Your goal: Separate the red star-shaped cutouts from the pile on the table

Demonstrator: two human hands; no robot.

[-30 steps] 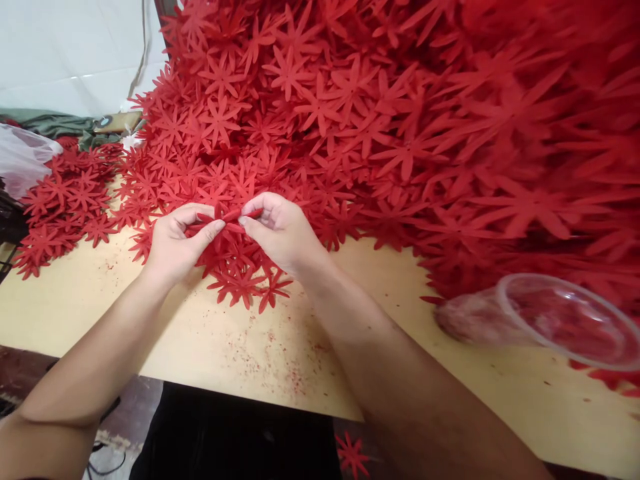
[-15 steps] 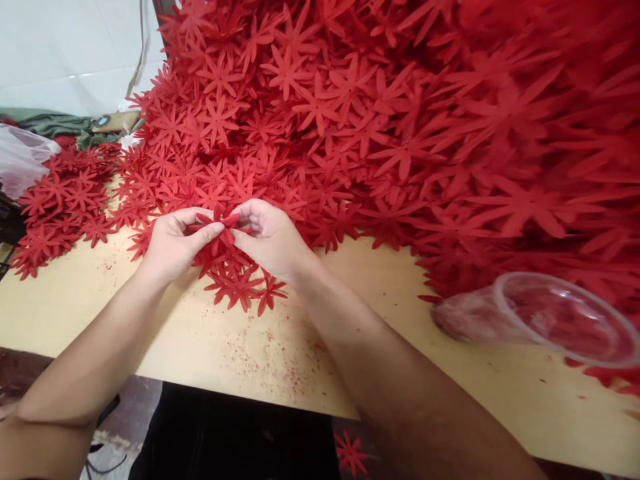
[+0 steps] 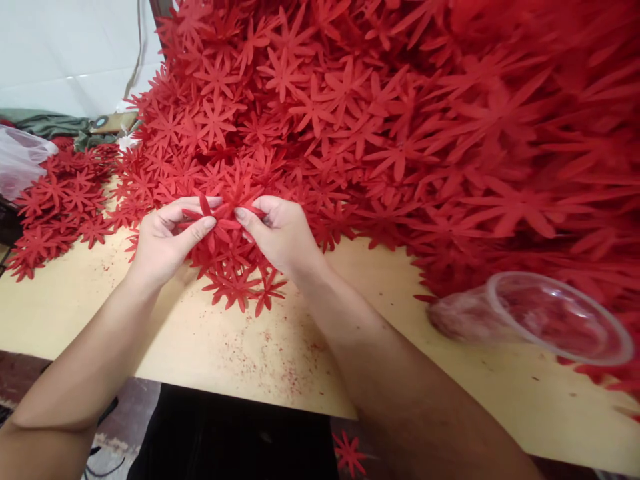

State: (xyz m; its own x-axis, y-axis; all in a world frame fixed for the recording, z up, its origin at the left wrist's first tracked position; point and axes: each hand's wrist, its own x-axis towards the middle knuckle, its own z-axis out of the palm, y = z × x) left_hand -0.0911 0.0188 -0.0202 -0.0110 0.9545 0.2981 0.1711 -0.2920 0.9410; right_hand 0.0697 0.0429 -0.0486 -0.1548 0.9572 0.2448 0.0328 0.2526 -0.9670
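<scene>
Between my hands is a red flower-shaped cutout [image 3: 223, 223] with long narrow petals. My left hand [image 3: 167, 233] pinches its left side, thumb on top near the middle. On its right side my right hand [image 3: 280, 230] grips petals between thumb and fingers. Whether one or more layers are held, I cannot tell. Just below lie a few loose red flower cutouts [image 3: 234, 287] on the table. A large heap of the same red cutouts [image 3: 310, 100] rises directly behind both hands.
A clear plastic tub [image 3: 560, 317] lies tipped on its side at the right. Red crumbs dot the pale table [image 3: 240, 360]. At the far left are a smaller pile of red cutouts [image 3: 63, 200] and a translucent plastic bag [image 3: 23, 160]. One red cutout [image 3: 349, 453] lies below the table edge.
My hands have drawn slightly apart, and the right thumb now presses on the petals from above. The held flower has turned and its petals spread wider.
</scene>
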